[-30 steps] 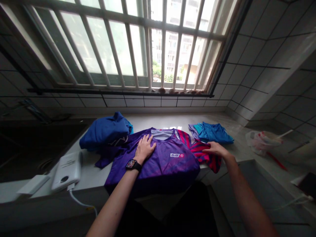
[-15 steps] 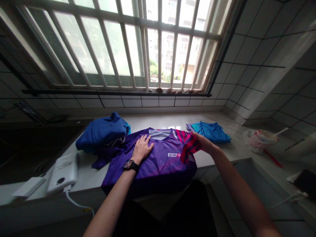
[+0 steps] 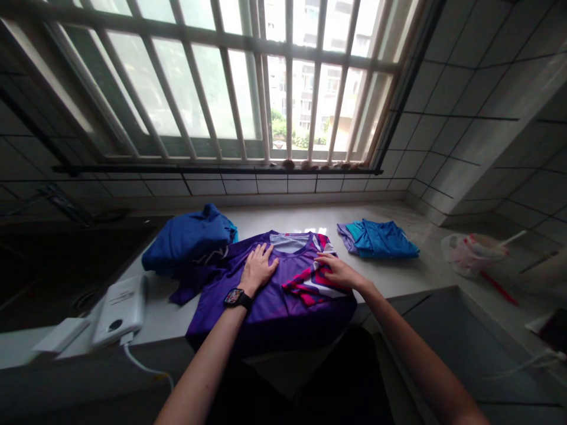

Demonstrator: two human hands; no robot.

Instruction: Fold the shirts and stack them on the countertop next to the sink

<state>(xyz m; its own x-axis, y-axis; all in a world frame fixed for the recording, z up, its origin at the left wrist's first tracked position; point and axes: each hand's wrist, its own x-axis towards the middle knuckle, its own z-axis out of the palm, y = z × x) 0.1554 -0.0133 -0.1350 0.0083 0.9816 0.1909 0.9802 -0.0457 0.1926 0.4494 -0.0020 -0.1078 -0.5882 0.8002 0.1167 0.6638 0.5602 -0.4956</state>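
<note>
The right hand (image 3: 339, 273), fingers open, pressed the folded red sleeve (image 3: 310, 285) on the purple jersey (image 3: 270, 321); the left hand (image 3: 257, 270) lay open, and the other sleeve (image 3: 190, 289), at 9 o'clock, was not folded yet.

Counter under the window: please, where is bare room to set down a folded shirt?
Bare counter shows right of the purple jersey, below the folded teal shirt, and between the jersey and the white power bank. It is crowded at the blue bundle, where the jersey's sleeve meets it.
</note>
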